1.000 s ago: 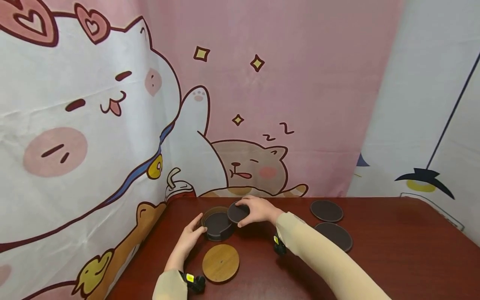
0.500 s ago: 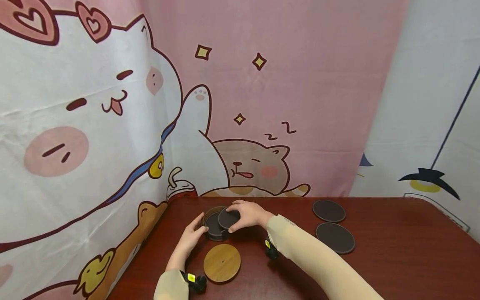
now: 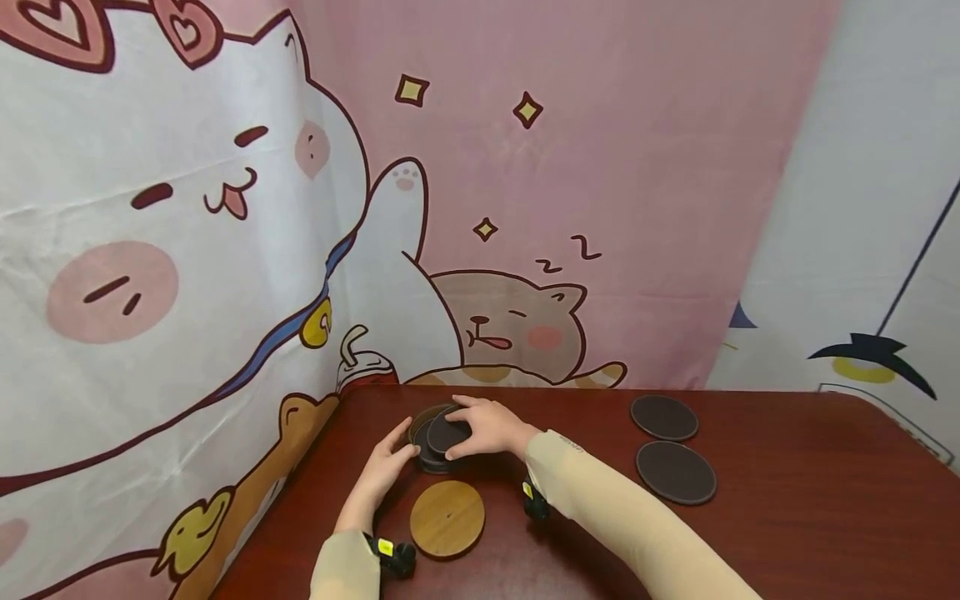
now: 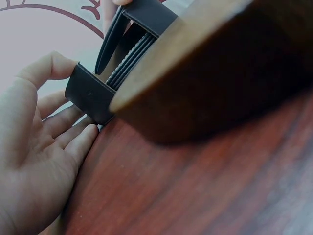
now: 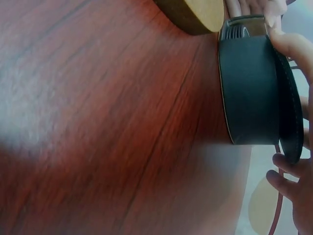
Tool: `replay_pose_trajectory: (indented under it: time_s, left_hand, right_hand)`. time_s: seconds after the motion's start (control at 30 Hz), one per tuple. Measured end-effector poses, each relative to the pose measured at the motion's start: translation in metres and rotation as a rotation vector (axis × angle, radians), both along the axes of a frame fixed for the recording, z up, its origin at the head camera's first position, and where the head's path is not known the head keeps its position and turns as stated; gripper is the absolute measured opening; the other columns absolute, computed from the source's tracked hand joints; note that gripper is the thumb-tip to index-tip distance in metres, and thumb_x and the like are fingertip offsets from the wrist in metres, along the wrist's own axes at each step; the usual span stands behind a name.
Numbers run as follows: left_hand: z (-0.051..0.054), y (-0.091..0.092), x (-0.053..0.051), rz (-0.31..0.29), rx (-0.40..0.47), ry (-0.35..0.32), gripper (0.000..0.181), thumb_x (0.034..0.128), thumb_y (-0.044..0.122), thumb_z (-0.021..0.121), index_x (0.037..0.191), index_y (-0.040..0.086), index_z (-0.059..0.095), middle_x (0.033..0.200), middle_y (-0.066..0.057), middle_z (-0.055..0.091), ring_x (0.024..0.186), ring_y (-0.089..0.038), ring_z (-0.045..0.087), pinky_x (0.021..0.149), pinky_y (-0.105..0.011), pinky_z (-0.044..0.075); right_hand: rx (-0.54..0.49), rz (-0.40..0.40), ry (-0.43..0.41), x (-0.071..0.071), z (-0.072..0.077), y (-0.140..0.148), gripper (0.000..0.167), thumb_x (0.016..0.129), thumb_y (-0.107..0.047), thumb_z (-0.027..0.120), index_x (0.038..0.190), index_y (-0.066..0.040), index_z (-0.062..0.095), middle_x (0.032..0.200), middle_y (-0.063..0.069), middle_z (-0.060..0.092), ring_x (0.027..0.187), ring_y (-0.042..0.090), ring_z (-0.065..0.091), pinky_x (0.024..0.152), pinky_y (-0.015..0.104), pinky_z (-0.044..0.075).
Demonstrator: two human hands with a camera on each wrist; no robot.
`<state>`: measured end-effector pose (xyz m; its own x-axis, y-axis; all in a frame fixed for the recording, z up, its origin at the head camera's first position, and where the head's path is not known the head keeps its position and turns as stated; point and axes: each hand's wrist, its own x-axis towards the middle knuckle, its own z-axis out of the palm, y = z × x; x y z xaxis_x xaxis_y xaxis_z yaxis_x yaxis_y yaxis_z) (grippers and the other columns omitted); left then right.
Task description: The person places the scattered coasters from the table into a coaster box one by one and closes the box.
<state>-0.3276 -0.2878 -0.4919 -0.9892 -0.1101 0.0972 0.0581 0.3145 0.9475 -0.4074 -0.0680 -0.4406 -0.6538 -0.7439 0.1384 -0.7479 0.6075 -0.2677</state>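
A round dark holder (image 5: 249,90) with a notch in its wall stands on the table, several dark coasters (image 4: 128,61) stacked inside. My left hand (image 3: 381,475) grips the holder's left side, thumb at the rim and fingers round the wall, as the left wrist view shows. My right hand (image 3: 491,429) pinches the edge of a dark round coaster (image 3: 447,432), which lies tilted over the holder's opening, partly in it. How deep its far edge sits I cannot tell.
A round wooden disc (image 3: 447,518) lies in front of the holder. Two dark coasters, one behind (image 3: 664,417) and one nearer (image 3: 677,472), lie flat to the right on the red-brown table (image 3: 810,500). A printed curtain hangs behind.
My right hand has carried the coaster leftward from the holder's right side to over its opening. My left hand keeps its hold on the holder. The head view has shifted slightly.
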Motion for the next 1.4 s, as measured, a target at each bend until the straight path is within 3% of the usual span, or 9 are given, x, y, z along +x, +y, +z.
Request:
replay_pose_trajectory:
  time_s: [0.4, 0.5, 0.73, 0.93, 1.17, 1.4]
  left_hand:
    - [0.0, -0.001, 0.0, 0.0, -0.007, -0.007, 0.066, 0.0878, 0.015, 0.061, 0.15, 0.01, 0.038, 0.148, -0.02, 0.04, 0.137, -0.037, 0.033, 0.107, -0.058, 0.026]
    - [0.007, 0.002, 0.003, -0.012, 0.014, -0.008, 0.066, 0.0879, 0.012, 0.06, 0.15, 0.008, 0.037, 0.148, -0.022, 0.04, 0.137, -0.038, 0.033, 0.107, -0.058, 0.026]
    - [0.033, 0.011, 0.021, -0.034, 0.007, -0.02, 0.063, 0.0895, 0.008, 0.058, 0.149, 0.004, 0.037, 0.148, -0.024, 0.038, 0.137, -0.041, 0.032, 0.107, -0.058, 0.027]
    - [0.038, 0.013, 0.026, -0.03, 0.003, -0.024, 0.063, 0.0896, 0.009, 0.058, 0.149, 0.004, 0.037, 0.149, -0.024, 0.036, 0.138, -0.042, 0.03, 0.107, -0.059, 0.026]
    - [0.035, 0.012, 0.023, -0.031, 0.003, -0.023, 0.062, 0.0899, 0.009, 0.058, 0.149, 0.004, 0.038, 0.149, -0.024, 0.036, 0.138, -0.041, 0.029, 0.107, -0.06, 0.025]
    - [0.004, 0.001, 0.001, -0.008, 0.001, -0.014, 0.064, 0.0892, 0.014, 0.06, 0.15, 0.008, 0.038, 0.149, -0.021, 0.038, 0.139, -0.039, 0.029, 0.108, -0.06, 0.022]
  right_hand:
    - [0.012, 0.011, -0.006, 0.001, -0.006, -0.011, 0.074, 0.078, -0.069, 0.061, 0.137, -0.024, 0.059, 0.156, 0.004, 0.031, 0.142, 0.031, 0.027, 0.107, 0.06, 0.026]
    - [0.032, 0.017, -0.013, 0.003, -0.006, -0.012, 0.074, 0.08, -0.071, 0.057, 0.139, -0.026, 0.056, 0.156, 0.003, 0.031, 0.144, 0.029, 0.024, 0.107, 0.06, 0.026]
    - [0.065, 0.012, -0.023, 0.005, -0.006, -0.012, 0.072, 0.083, -0.073, 0.05, 0.142, -0.031, 0.052, 0.157, 0.002, 0.029, 0.145, 0.027, 0.019, 0.107, 0.06, 0.025]
    - [0.095, 0.0, -0.01, 0.006, -0.009, -0.013, 0.07, 0.086, -0.072, 0.046, 0.144, -0.032, 0.049, 0.157, 0.001, 0.028, 0.146, 0.025, 0.018, 0.107, 0.059, 0.026]
    - [0.124, -0.002, -0.008, 0.005, -0.013, -0.013, 0.068, 0.089, -0.071, 0.041, 0.144, -0.033, 0.048, 0.159, 0.001, 0.023, 0.147, 0.024, 0.013, 0.108, 0.058, 0.025]
    - [0.026, -0.011, -0.063, 0.008, -0.005, 0.007, 0.065, 0.09, -0.069, 0.043, 0.143, -0.033, 0.049, 0.159, 0.002, 0.024, 0.145, 0.025, 0.019, 0.108, 0.06, 0.023]
